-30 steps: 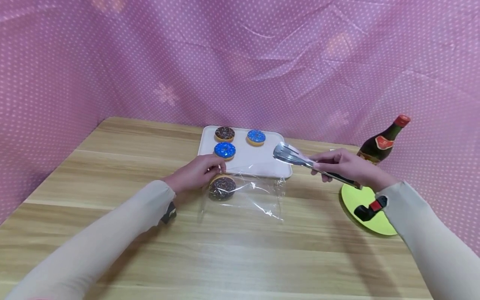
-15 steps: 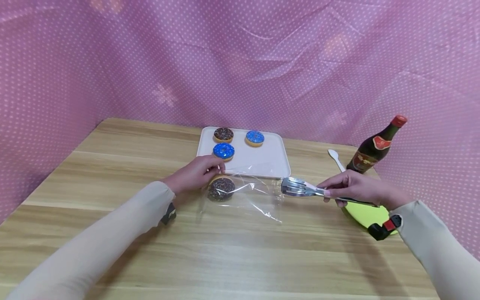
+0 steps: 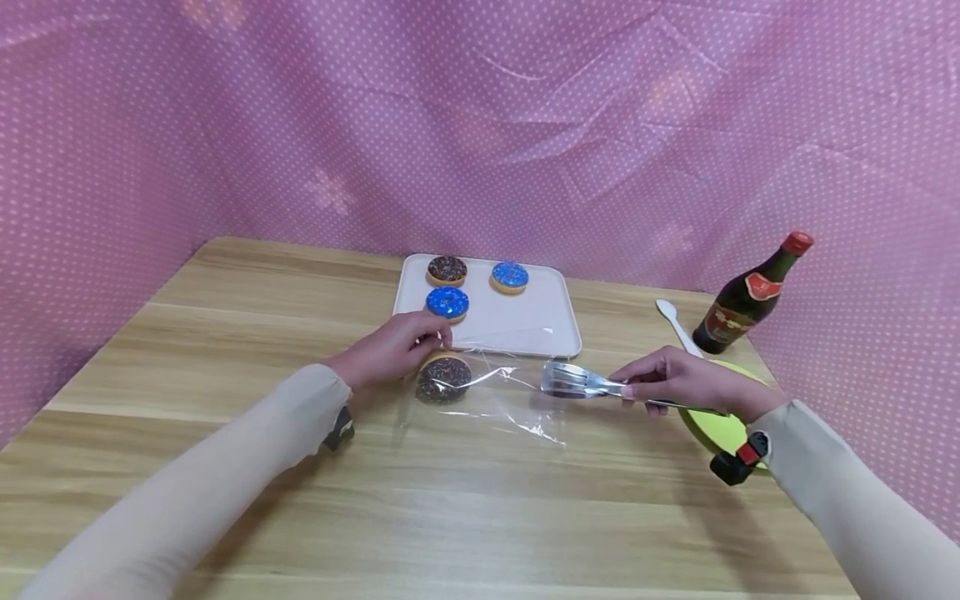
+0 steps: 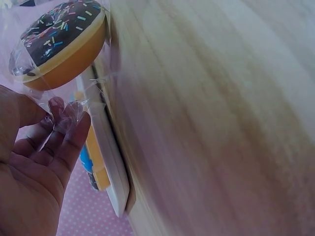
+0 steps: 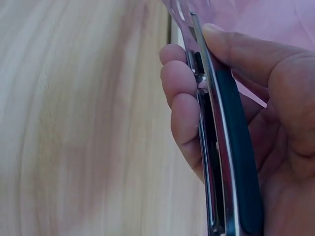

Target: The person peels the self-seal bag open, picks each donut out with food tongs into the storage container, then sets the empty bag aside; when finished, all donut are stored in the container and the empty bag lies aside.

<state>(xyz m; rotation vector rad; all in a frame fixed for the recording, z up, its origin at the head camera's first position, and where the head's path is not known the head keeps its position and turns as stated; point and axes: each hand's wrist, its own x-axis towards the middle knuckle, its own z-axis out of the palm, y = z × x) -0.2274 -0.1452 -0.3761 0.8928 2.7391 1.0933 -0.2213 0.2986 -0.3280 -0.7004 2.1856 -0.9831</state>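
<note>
My left hand [image 3: 397,346] pinches the closed end of a clear plastic bag [image 3: 517,404] between thumb and fingers. Inside the bag is a chocolate doughnut with coloured sprinkles [image 4: 59,46], just past the fingertips. My right hand [image 3: 678,383] grips metal tongs [image 3: 573,381] by their dark-sided handle [image 5: 238,162], thumb on one arm and fingers on the other. The tongs' slotted tips are at the bag's right end, pointing left toward the doughnut, and overlap the bag's edge in the head view. Nothing shows between the tongs' arms.
Behind the bag lies a white tray [image 3: 517,321] bearing one chocolate doughnut [image 3: 447,270] and two blue doughnuts [image 3: 447,302]. To the right are a green plate [image 3: 723,433], partly under my right arm, a white spoon [image 3: 675,323] and a dark red-capped bottle [image 3: 750,296]. A pink curtain surrounds the table.
The tongs in my right hand came down from over the tray's right edge, first moving right, then left to the bag's right end. The left hand stays on the bag.
</note>
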